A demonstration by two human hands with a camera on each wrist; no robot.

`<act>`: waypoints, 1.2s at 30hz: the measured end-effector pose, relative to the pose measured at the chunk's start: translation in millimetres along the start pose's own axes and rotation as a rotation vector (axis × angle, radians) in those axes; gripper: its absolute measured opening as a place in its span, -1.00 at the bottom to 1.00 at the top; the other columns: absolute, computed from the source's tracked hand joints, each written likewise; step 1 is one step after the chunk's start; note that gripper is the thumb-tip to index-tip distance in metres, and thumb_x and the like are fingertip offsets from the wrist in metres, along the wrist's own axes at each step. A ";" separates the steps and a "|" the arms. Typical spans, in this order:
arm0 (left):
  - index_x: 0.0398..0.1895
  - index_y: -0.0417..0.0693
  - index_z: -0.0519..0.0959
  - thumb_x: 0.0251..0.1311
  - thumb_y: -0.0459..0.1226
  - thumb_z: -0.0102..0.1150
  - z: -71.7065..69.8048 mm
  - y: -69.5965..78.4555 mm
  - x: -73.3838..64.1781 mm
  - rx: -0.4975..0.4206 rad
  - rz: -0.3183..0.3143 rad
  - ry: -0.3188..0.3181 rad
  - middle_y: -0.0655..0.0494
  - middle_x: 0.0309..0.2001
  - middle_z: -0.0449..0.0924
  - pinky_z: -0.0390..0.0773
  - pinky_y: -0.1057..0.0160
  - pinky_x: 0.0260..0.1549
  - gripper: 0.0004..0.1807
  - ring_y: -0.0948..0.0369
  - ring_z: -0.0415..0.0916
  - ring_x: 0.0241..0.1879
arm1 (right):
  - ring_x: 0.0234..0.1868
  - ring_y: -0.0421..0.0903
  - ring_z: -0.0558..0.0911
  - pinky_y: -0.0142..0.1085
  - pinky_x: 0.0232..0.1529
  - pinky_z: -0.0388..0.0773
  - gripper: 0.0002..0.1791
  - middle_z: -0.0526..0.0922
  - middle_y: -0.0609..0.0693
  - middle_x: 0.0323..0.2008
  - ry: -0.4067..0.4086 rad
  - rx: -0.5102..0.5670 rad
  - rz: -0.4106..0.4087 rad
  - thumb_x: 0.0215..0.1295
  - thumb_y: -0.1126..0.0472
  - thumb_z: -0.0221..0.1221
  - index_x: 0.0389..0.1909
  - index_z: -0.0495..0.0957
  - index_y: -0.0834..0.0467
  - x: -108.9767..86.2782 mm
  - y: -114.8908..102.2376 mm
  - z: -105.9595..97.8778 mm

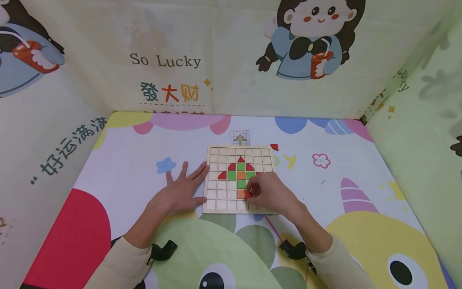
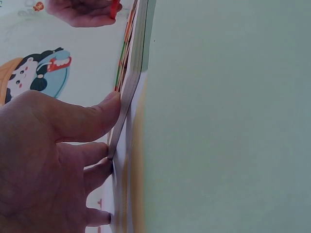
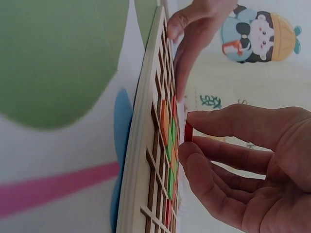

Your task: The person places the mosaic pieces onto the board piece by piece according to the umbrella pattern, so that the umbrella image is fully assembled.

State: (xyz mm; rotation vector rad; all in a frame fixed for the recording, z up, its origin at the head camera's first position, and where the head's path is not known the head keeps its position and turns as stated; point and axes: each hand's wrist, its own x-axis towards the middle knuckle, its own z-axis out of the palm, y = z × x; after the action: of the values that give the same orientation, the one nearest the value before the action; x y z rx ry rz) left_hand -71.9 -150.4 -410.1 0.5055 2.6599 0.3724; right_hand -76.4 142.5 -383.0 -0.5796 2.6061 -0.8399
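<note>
A wooden grid board (image 1: 221,211) lies on the table, with green squares (image 1: 232,175), orange squares (image 1: 241,175) and red curved and triangular pieces (image 1: 240,159) set in its cells. My left hand (image 1: 184,188) spreads its fingers against the board's left edge, the thumb (image 2: 104,116) touching the rim in the left wrist view. Over the lower right of the board, my right hand (image 1: 272,194) pinches a small red piece (image 3: 188,132) between thumb and fingers. That piece sits just right of the lowest orange square; its full outline is hidden by the fingers.
Behind the board lies a small printed pattern card (image 1: 240,138) showing a similar figure. One loose red piece (image 1: 274,147) rests by the board's upper right corner. A cartoon-printed cloth (image 1: 133,208) covers the table, and printed curtains (image 1: 234,88) stand at the back and sides.
</note>
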 end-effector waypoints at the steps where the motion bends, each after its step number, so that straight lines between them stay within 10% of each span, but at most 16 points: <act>1: 0.73 0.12 -0.12 0.39 0.05 0.22 -0.1 0.0 0.0 -0.001 -0.001 0.000 0.20 0.73 -0.26 -0.20 -0.75 0.25 0.01 -0.38 -0.38 0.64 | -0.42 -0.23 0.58 -0.38 -0.32 0.60 -0.84 0.66 -0.18 -0.49 -0.006 0.002 0.005 0.10 0.28 0.53 -0.32 0.76 0.13 -0.3 -1.6 1.4; 25: 0.73 0.15 -0.13 0.35 0.09 0.24 1.0 0.3 1.9 0.002 -0.013 -0.010 0.23 0.73 -0.28 -0.23 -0.75 0.26 0.04 -0.36 -0.42 0.64 | -0.43 -0.18 0.55 -0.40 -0.43 0.57 -0.81 0.66 -0.13 -0.51 -0.007 0.009 0.079 0.04 0.34 0.55 -0.36 0.73 0.16 -6.3 -19.4 25.9; 36: 0.73 0.13 -0.11 0.37 0.07 0.23 -0.2 -0.1 0.6 0.003 -0.008 -0.004 0.20 0.73 -0.25 -0.21 -0.75 0.25 0.01 -0.38 -0.38 0.64 | -0.37 -0.13 0.54 -0.35 -0.42 0.60 -0.81 0.69 -0.10 -0.42 -0.114 -0.013 -0.020 0.09 0.41 0.50 -0.29 0.80 0.12 -6.7 -19.4 22.1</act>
State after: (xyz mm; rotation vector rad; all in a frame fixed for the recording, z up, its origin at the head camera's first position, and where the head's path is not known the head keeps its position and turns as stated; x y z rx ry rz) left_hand -72.6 -150.3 -410.1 0.4961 2.6577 0.3647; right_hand -55.7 120.9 -386.8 -0.6385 2.5085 -0.7731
